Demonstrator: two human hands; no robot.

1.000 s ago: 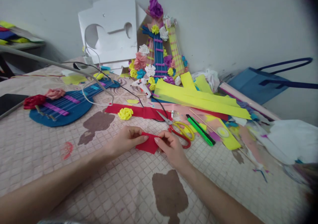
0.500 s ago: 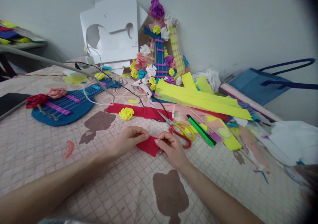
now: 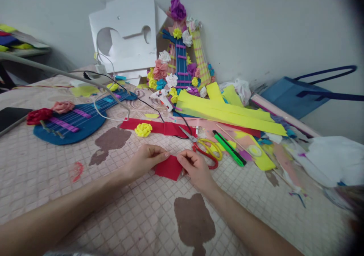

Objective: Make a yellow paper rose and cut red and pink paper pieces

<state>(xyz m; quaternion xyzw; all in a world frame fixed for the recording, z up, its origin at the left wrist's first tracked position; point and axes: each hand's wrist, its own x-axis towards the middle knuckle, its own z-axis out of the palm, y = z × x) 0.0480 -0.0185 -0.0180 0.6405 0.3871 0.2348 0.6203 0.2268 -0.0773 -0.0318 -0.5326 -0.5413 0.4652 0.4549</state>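
A small piece of red crepe paper (image 3: 168, 169) is pinched along its far edge between my two hands, just above the table. My left hand (image 3: 148, 158) closes thumb and fingers on its left corner. At the right corner, my right hand (image 3: 196, 167) grips it the same way. Beyond my hands lies a long red paper strip (image 3: 131, 124) with a yellow paper flower (image 3: 143, 129) resting on it. Red-and-yellow-handled scissors (image 3: 209, 150) lie partly open beside my right hand, and a green cutter knife (image 3: 229, 148) is further right.
On the left sits a blue cardboard guitar (image 3: 71, 123) with paper flowers. A white glue gun (image 3: 164, 98) and its cable lie mid-table. Yellow paper strips (image 3: 227, 110) and scraps are piled on the right. Decorated guitars (image 3: 182, 66) and a cut white board (image 3: 125, 36) lean on the wall.
My right fingers have shifted slightly up toward the far corner of the red paper, and more of its face shows. The whole view has moved slightly.
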